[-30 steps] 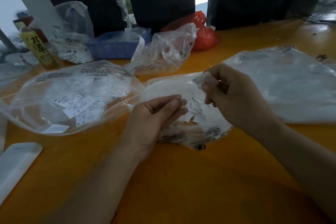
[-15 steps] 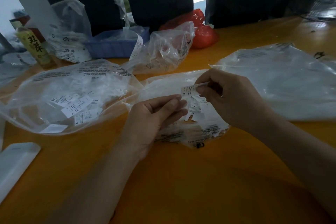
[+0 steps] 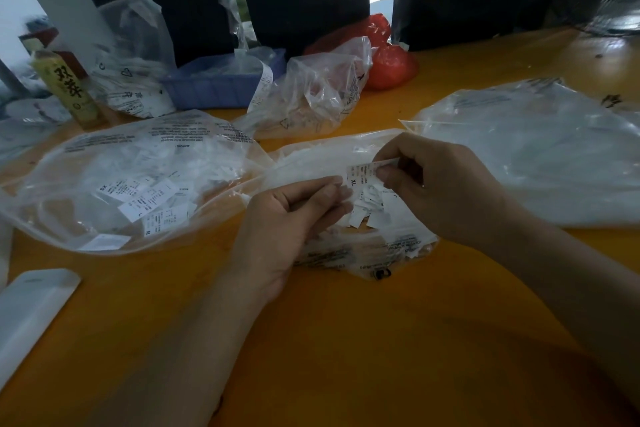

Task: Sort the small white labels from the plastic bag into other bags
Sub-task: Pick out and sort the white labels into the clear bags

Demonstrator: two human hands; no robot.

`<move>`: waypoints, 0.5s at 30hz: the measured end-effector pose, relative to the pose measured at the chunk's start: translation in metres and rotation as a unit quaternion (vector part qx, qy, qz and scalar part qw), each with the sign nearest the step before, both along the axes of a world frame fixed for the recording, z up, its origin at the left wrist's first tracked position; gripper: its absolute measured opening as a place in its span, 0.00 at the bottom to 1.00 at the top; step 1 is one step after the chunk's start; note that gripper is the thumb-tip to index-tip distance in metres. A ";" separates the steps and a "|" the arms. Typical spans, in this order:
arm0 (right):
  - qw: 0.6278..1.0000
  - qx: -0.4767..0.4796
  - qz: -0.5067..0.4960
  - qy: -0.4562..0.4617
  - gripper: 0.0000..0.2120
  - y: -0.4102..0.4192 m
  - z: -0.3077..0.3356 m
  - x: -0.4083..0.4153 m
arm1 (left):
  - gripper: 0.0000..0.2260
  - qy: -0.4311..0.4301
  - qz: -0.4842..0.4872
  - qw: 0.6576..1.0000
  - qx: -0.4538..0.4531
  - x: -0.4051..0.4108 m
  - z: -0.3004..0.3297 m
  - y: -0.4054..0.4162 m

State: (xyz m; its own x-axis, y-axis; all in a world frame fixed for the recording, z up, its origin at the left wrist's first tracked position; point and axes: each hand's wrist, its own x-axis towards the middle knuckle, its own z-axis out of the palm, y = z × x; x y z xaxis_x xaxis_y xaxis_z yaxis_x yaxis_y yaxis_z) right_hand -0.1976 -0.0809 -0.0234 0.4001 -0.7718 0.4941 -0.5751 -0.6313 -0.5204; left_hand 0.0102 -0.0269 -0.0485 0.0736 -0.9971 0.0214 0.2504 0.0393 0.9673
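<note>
A clear plastic bag [image 3: 398, 246] full of small white labels lies in the middle of the orange table. My right hand [image 3: 443, 191] pinches one white label [image 3: 363, 172] marked XL just above that bag. My left hand [image 3: 287, 218] rests at the bag's left side, its curled fingers gripping the plastic by the loose labels. A larger clear bag [image 3: 114, 184] holding labels marked XS, L and M lies to the left. Another big clear bag [image 3: 540, 156] lies to the right.
At the back stand a crumpled clear bag [image 3: 318, 94], a blue tray [image 3: 221, 83], a red bag [image 3: 388, 62], a green bottle [image 3: 69, 87] and another printed bag [image 3: 135, 73]. A white flat object [image 3: 31, 305] lies at the left front edge.
My right hand drew a label out of the middle bag and turned it so its XL print faces up. My left hand stayed on the bag.
</note>
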 end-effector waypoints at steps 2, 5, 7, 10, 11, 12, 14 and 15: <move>1.000 0.003 -0.002 0.006 0.03 0.000 -0.001 0.000 | 0.12 -0.006 0.001 1.000 -0.002 0.000 0.000 0.000; 1.000 0.001 -0.009 -0.008 0.02 0.000 0.000 0.000 | 0.11 -0.028 0.001 1.000 -0.012 -0.001 -0.001 0.001; 1.000 0.000 -0.009 -0.010 0.03 0.000 0.001 -0.001 | 0.11 -0.041 -0.001 0.999 -0.019 -0.001 -0.001 0.001; 1.000 -0.007 -0.008 0.000 0.02 0.001 0.001 0.000 | 0.11 -0.055 0.000 0.998 -0.022 -0.001 -0.002 0.001; 1.000 -0.010 -0.010 -0.001 0.02 0.001 0.000 0.001 | 0.11 -0.059 0.000 0.998 -0.022 -0.001 -0.002 0.002; 1.000 -0.012 -0.013 -0.004 0.02 0.001 0.001 0.001 | 0.11 -0.060 -0.001 0.998 -0.023 -0.001 -0.002 0.002; 1.000 -0.017 -0.018 -0.009 0.02 0.001 0.001 0.001 | 0.11 -0.063 -0.004 0.998 -0.026 -0.001 -0.002 0.002; 1.000 -0.018 -0.021 -0.009 0.02 0.001 0.002 0.001 | 0.11 -0.064 -0.005 0.998 -0.027 -0.001 -0.001 0.003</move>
State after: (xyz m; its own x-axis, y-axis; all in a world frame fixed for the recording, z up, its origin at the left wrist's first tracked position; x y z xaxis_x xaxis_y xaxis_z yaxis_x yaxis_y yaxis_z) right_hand -0.1968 -0.0795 -0.0217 0.3589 -0.7693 0.5285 -0.5921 -0.6254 -0.5082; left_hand 0.0089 -0.0243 -0.0499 0.0578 -0.9948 0.0835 0.1260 0.0903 0.9879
